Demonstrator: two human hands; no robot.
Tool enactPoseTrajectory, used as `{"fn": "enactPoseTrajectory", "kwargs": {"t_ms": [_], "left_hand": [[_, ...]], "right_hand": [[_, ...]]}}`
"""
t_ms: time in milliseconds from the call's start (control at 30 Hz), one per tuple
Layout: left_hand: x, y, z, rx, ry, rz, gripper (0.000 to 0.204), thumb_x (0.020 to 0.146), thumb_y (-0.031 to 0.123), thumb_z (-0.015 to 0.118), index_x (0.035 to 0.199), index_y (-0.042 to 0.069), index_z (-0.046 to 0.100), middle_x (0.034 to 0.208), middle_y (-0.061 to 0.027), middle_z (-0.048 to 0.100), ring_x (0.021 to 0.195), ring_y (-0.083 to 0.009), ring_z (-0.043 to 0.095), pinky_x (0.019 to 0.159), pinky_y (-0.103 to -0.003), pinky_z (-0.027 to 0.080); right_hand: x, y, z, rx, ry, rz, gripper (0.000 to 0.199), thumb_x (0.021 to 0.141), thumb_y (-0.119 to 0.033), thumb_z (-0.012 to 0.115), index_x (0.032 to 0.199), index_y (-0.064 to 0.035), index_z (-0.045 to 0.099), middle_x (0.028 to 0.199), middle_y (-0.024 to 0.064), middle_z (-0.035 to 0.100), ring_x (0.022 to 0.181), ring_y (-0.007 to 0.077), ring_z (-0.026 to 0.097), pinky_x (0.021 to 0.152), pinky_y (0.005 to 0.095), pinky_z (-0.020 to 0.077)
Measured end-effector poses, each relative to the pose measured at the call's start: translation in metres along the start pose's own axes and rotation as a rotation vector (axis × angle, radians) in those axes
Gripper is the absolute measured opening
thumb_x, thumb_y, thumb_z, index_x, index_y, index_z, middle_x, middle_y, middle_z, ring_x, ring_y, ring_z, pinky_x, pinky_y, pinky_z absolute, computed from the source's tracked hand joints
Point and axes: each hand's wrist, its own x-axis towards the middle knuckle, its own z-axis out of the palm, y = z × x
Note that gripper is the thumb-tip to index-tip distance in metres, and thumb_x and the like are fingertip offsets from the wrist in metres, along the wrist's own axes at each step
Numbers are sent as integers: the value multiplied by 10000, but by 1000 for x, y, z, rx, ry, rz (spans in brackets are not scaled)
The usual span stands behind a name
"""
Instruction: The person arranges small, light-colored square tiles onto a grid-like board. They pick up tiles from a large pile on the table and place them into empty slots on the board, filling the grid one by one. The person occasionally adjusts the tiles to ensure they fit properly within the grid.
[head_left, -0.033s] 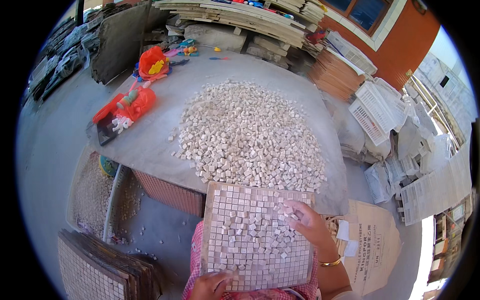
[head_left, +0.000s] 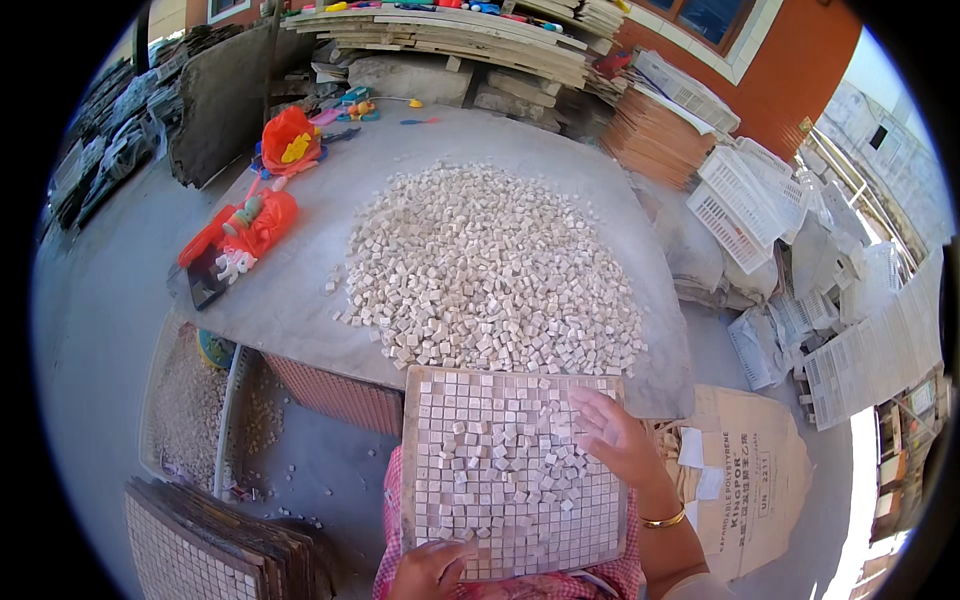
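Note:
A square board (head_left: 413, 470) with a grid of small cells lies on my lap, many of them filled with pale stone tiles. Loose tiles (head_left: 500, 452) are heaped across its middle and right. My right hand (head_left: 615, 440) is over the board's upper right, fingers stretched and apart, beside the loose tiles. At the lower left corner of the board, my left hand (head_left: 432, 568) has its fingers bent together against the grid; whatever is between the fingertips cannot be made out. Just beyond the board, a large pile of pale cube tiles (head_left: 490, 265) covers the grey table (head_left: 310, 300).
Red plastic bags (head_left: 268, 222), toys and a dark phone-like slab (head_left: 206, 280) lie at the table's left. A tub of tiles (head_left: 190, 400) and a stack of filled boards (head_left: 190, 545) stand lower left. White crates (head_left: 740, 205) and a printed sack (head_left: 755, 480) are at right.
The whole view has shifted slightly. My right hand's fingers have straightened and lifted away from the loose tiles. My left hand stays at the board's lower left corner.

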Motion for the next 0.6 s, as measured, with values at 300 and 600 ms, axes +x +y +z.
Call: {"fn": "enactPoseTrajectory", "kwargs": {"t_ms": [300,600], "left_hand": [[16,-10,45,164,-279,61,247,775,76,612,1011,12,641,970,-190,646,866,-369,618,771,-423,513],[6,22,66,55,-237,28,291,737,90,641,1013,0,641,942,-225,638,888,-376,615,774,-434,504]], "right_hand": [[-59,26,7,-551,-157,16,237,826,-74,575,1060,-83,612,994,116,575,832,281,599,718,375,493],[-49,51,29,-540,-188,-150,204,790,-102,615,993,-80,617,929,91,529,861,286,560,731,366,482]]}}
